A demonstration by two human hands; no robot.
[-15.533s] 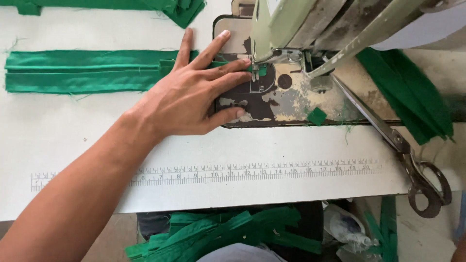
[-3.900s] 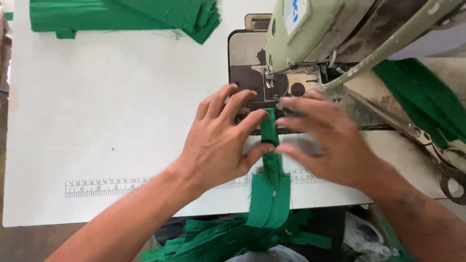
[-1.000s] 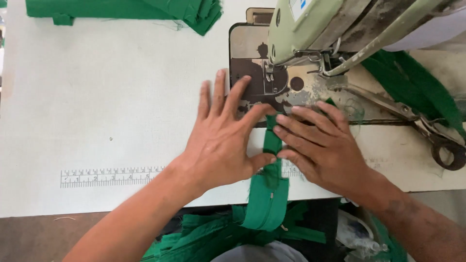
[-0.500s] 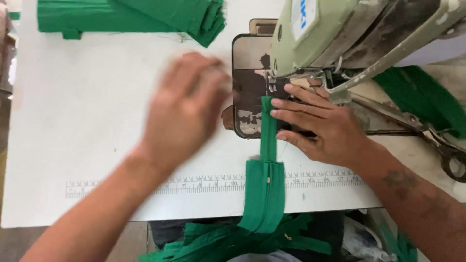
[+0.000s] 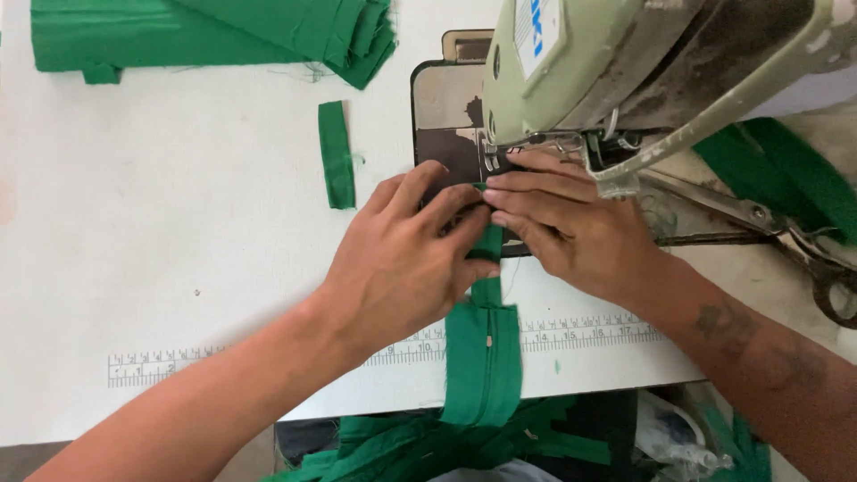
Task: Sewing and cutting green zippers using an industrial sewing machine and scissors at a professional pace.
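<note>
A long green fabric strip (image 5: 483, 357) runs from the table's front edge up toward the presser foot (image 5: 490, 154) of a pale green sewing machine (image 5: 607, 62). My left hand (image 5: 406, 259) lies flat on the strip's upper end, fingers pressing it down. My right hand (image 5: 571, 223) presses the same strip from the right, its fingertips meeting the left hand's just below the foot. A small loose green strip (image 5: 336, 153) lies on the white table to the left.
Folded green fabric (image 5: 214, 31) is stacked at the table's back left. Scissors (image 5: 794, 254) lie at the right, beside more green cloth (image 5: 777, 178). A ruler strip (image 5: 268, 357) runs along the table front. Green pieces (image 5: 420, 451) pile below the edge.
My left hand has come back from the left onto the strip beside my right hand. A small green strip now lies on the table at left.
</note>
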